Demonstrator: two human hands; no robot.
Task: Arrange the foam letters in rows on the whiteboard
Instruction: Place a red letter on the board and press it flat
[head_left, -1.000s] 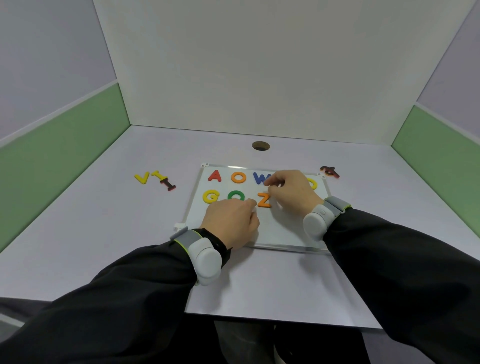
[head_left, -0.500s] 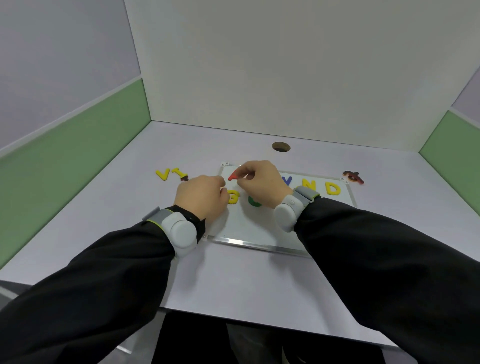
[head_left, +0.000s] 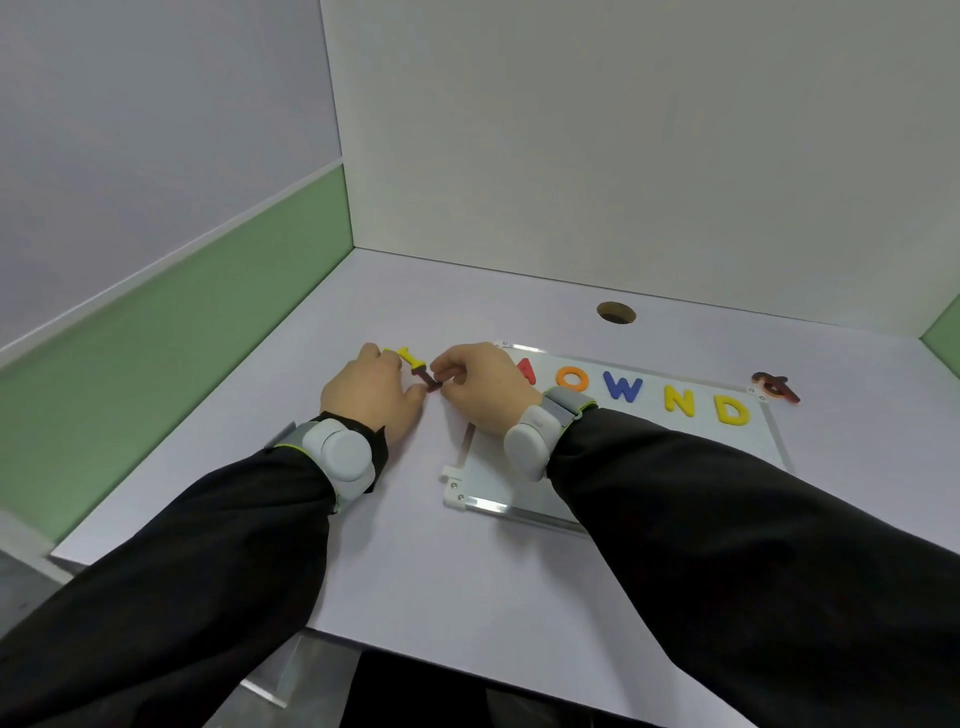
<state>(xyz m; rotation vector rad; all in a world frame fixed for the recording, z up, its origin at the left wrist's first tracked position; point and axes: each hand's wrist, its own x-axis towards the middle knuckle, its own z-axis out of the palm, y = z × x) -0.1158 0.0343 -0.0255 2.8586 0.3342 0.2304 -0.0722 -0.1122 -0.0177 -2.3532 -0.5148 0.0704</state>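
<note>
1. The dark red letter (head_left: 432, 383), left of the whiteboard (head_left: 769, 441), is pinched by the right hand (head_left: 480, 387).
2. The left hand (head_left: 371, 397) is curled over the yellow letters (head_left: 409, 358); its hold cannot be told.
3. A slipped pinch risks dropped letters.

sleeves: black, long, loose, both arms | left wristband (head_left: 340, 457): grey strap, rounded pale-grey pod, yellow-green edge | right wristband (head_left: 535, 441): same
</note>
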